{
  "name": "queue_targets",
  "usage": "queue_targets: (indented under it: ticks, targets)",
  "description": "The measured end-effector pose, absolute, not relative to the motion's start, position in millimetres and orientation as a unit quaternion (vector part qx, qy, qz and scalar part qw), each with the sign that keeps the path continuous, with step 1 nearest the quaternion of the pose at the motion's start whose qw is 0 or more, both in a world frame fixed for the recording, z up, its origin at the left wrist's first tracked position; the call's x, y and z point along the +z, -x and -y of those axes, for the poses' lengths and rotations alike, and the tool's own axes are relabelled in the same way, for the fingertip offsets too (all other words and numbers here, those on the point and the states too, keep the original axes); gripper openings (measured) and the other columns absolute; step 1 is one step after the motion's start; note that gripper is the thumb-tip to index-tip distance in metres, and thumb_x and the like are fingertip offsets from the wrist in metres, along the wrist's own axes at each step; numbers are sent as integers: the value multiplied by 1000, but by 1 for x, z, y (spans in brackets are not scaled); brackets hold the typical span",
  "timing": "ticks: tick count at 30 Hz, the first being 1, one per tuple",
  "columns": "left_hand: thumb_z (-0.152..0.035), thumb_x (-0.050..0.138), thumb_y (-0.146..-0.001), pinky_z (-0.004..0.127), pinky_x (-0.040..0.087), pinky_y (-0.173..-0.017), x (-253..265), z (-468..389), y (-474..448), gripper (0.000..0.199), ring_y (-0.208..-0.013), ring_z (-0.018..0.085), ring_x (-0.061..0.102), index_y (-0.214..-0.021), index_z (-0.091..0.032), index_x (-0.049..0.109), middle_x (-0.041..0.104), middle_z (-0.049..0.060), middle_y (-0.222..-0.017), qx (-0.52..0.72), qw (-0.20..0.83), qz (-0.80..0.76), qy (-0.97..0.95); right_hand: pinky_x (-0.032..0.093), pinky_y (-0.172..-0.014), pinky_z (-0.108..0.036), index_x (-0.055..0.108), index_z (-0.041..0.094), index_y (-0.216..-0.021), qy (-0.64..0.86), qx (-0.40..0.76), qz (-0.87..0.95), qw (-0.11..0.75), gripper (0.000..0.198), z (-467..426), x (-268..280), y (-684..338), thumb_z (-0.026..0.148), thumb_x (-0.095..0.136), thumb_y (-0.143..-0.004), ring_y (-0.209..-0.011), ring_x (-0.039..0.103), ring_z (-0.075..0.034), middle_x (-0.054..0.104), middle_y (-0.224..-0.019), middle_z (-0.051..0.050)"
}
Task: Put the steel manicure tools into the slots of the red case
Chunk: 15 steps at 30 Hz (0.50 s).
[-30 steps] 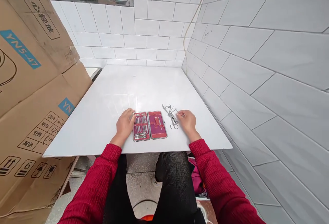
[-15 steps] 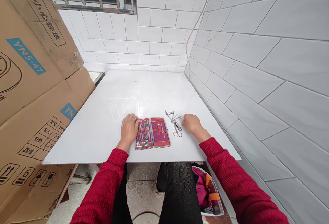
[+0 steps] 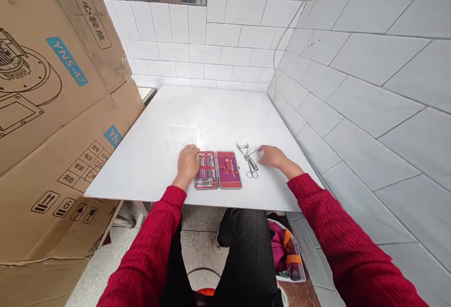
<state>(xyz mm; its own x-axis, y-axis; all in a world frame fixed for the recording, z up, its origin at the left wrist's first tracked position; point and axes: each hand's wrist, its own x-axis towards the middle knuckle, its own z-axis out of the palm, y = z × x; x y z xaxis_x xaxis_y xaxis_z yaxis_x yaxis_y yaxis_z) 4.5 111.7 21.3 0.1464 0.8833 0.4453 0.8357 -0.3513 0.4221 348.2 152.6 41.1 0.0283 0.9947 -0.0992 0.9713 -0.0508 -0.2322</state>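
R hand [image 3: 270, 156] pinching thin tool [image 3: 254, 152]; keep tip clear of scissors [image 3: 252, 174]. L hand [image 3: 189, 163] at case [image 3: 229, 185] edge, can't tell grip; shld steady it.

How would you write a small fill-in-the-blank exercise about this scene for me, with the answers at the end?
1. The left hand is at the ____ edge of the open case.
2. The scissors lie on the table between the case and the ____ hand.
3. Both sleeves are ____ in colour.
4. The big box beside the table is made of ____.

Missing words: left; right; red; cardboard.
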Motion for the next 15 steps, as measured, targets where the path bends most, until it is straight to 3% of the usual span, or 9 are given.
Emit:
queue_targets:
  ticks: [2,5,8,11,15]
  targets:
    - [-11,38,-94,46,45,-96,20,-116,-5,27,-110,27,56,-92,-21,63,64,10,-109,322,39,-564,-759,42,-60,-27,64,18,-122,728,173,659,79,54,-143,46,-350,12,63,-68,-62,63,-17,60,-54,5]
    - [-13,37,-94,46,45,-96,17,-120,-4,27,-110,28,56,-92,-22,63,65,9,-110,320,31,-555,-767,40,-55,-25,62,16,-119,735,272,597,172,50,-131,48,-350,9,58,-69,-51,57,-14,57,-49,7]
    - [-13,38,-93,46,45,-96,16,-122,-4,26,-110,28,56,-92,-22,62,65,9,-110,316,20,-555,-769,36,-47,-23,59,14,-109,701,359,525,323,41,-128,44,-342,11,59,-68,-43,50,-11,56,-50,7]
    - [-14,38,-92,46,46,-96,17,-123,-4,25,-111,28,56,-92,-22,62,65,9,-109,313,21,-553,-772,34,-45,-22,55,16,-110,627,390,485,468,44,-132,39,-321,18,64,-67,-44,50,-10,59,-54,8]
    - [-15,38,-93,46,46,-96,18,-124,-5,24,-112,28,56,-93,-22,61,65,8,-110,315,21,-556,-769,36,-45,-22,58,19,-107,530,434,512,519,44,-137,31,-284,31,70,-67,-46,52,-11,60,-55,8]
